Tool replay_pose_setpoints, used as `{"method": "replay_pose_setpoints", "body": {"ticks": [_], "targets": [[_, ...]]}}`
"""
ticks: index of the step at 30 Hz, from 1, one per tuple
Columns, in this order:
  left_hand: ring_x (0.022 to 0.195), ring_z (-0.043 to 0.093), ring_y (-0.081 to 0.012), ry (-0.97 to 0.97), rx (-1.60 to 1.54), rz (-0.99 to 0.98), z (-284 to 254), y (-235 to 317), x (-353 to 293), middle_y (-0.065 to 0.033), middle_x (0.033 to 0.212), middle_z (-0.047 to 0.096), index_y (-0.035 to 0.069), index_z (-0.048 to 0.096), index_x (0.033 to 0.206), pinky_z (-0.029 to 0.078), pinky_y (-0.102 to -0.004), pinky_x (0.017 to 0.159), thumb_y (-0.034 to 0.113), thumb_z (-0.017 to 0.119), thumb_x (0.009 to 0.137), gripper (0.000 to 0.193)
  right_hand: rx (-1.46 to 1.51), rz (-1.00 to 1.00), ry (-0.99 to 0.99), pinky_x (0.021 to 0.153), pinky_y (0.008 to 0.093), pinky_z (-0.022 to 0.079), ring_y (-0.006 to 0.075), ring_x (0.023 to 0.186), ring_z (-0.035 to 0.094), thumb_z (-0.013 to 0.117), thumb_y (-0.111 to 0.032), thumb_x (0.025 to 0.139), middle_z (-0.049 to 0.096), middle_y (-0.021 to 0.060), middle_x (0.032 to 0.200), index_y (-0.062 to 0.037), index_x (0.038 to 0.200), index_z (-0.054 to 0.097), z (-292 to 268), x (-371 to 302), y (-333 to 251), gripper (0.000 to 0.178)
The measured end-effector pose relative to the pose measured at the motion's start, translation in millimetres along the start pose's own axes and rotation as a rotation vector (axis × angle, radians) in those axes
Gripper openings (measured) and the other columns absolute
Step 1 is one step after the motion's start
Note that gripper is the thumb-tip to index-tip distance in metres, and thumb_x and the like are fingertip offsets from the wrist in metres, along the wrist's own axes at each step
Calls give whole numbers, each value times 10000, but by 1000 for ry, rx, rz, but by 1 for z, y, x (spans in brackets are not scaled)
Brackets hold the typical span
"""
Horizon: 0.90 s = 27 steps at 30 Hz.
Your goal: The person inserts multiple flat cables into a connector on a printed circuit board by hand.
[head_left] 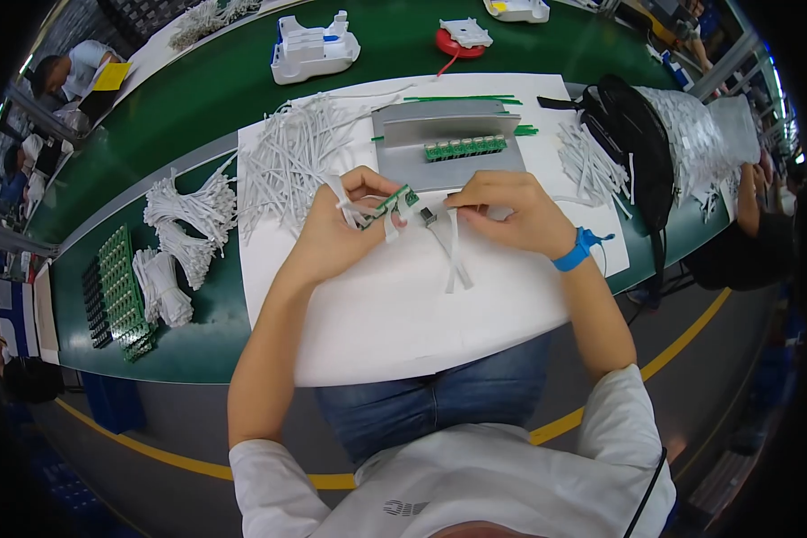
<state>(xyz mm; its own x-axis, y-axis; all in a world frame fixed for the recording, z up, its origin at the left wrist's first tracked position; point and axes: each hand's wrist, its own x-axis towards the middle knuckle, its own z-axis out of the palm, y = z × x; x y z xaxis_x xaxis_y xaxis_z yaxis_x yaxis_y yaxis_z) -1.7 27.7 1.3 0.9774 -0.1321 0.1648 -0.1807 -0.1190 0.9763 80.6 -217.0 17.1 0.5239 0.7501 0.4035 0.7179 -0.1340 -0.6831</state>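
Note:
My left hand [336, 229] pinches a small green circuit board [394, 201] above the white work mat [377, 314]. My right hand [511, 211], with a blue wrist strap [576, 254], holds a white flat ribbon cable [453, 251] whose connector end [428, 215] sits just beside the board. The cable's tail hangs down onto the mat. Right behind my hands stands a grey metal fixture [448, 148] carrying a row of green boards [464, 147].
A loose heap of white cables [287, 157] lies left of the fixture, bundled cables [184, 211] and a stack of green boards [121, 291] farther left. More cables [587, 161] and a black bag [632, 143] lie right. White devices [312, 49] sit behind. Other people work at both sides.

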Motion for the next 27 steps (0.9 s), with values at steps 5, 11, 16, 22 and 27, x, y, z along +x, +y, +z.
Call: {"method": "replay_pose_setpoints", "body": {"ticks": [5,11,16,22,27], "targets": [[881,610,-94,55,-226,-170,7,3,3,-81,1023,650,0,569,1186,496,-206,697,17,657,836,362,14,-48,-131,723,316,489,229,862,591,595,63,737,575,95,949,-82,1009,706,-1,-7,8,327],[942,621,-131,107,-132,-69,17,-2,3,-89,1053,648,-25,576,1169,492,-244,836,-75,552,832,341,-6,19,27,673,278,472,174,790,575,602,3,792,572,78,887,-61,1058,675,-3,6,-3,283],[887,620,-110,127,-122,-103,23,-9,4,-86,977,648,-22,575,1053,490,-233,791,-76,563,828,232,211,166,0,567,218,454,96,637,562,612,-13,819,609,39,752,-31,1076,645,23,19,-3,260],[829,612,-86,167,-90,-65,26,-5,1,-73,877,639,4,514,906,485,-214,697,-66,612,808,155,234,165,15,472,218,444,93,573,583,646,-27,798,629,48,687,-14,985,628,29,20,-10,188],[810,603,-75,119,-40,-49,27,-5,-2,-67,850,634,18,495,902,474,-199,672,-53,635,797,188,353,289,-18,468,210,436,83,579,583,661,-31,781,631,41,684,-3,941,619,27,16,-10,168]]}}
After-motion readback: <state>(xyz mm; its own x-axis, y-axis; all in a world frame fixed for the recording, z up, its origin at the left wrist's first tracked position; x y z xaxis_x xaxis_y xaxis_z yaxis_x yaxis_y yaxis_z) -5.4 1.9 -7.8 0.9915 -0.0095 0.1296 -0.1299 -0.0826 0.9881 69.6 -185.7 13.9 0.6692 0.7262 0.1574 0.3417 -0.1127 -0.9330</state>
